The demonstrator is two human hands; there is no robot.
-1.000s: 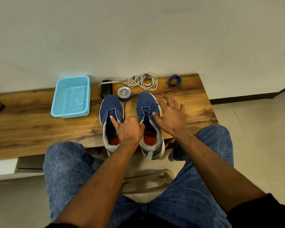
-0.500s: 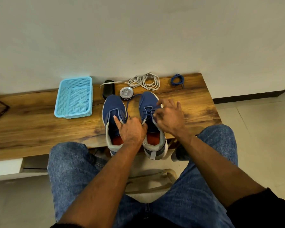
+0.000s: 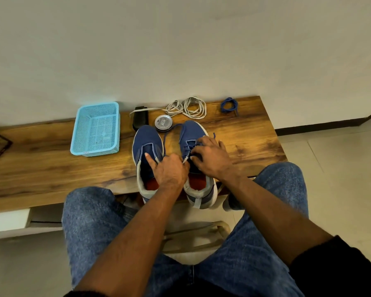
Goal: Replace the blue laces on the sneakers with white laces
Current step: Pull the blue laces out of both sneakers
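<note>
The blue lace [image 3: 190,144] on the right sneaker [image 3: 196,159] is pinched directly beneath the right hand [image 3: 212,159], running crosswise; the left hand [image 3: 171,170], one finger extended, is braced between the shoes.

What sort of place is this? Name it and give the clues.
Probably a home entryway or shoe-care corner: a low wooden bench against a plain wall, a tiled floor, and a polish tin beside the sneakers.

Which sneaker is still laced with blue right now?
The right sneaker: blue lace crosses its eyelets, under the right hand. The left sneaker shows no lace; a loose blue lace lies coiled behind.
</note>
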